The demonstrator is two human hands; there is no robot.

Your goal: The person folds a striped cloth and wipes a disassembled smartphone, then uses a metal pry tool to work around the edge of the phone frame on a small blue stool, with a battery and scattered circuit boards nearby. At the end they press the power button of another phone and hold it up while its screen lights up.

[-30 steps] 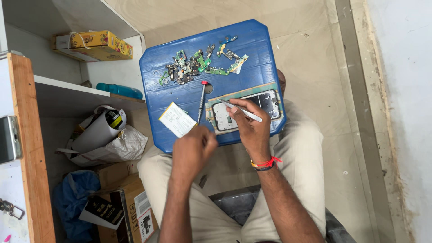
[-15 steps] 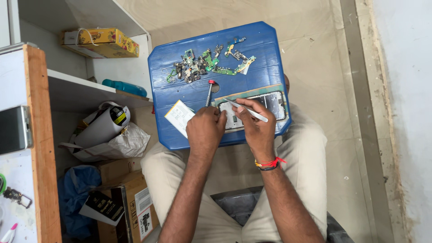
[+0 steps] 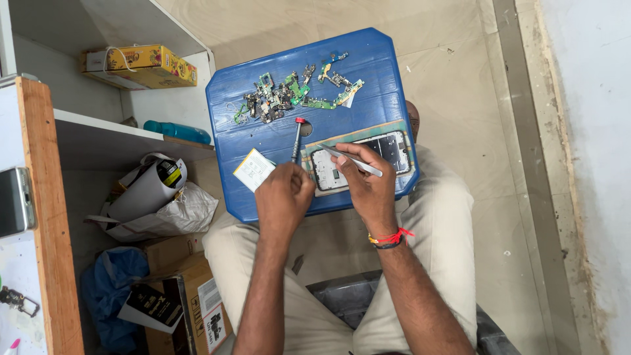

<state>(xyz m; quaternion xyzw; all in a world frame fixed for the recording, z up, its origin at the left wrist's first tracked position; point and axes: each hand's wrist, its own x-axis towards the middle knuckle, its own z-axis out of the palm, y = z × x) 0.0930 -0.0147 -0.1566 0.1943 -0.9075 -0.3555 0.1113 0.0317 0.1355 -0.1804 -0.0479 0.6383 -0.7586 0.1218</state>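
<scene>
My right hand (image 3: 368, 187) pinches tweezers (image 3: 350, 160) over the phone (image 3: 361, 159) by the stool's (image 3: 368, 72) near edge; left hand (image 3: 284, 197) curled shut beside it.

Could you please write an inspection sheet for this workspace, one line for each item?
Surface: blue plastic stool top, used as a table over the lap.
Job's things: opened phone on a mat; metal tweezers; red-tipped screwdriver.
Clutter: pile of small circuit boards; white battery.
Grip: left hand closed at the phone's edge, contents hidden; right hand holds the tweezers.
Cables: nothing seen.
Surroundings: white shelf with yellow box; cardboard boxes on the floor.
</scene>
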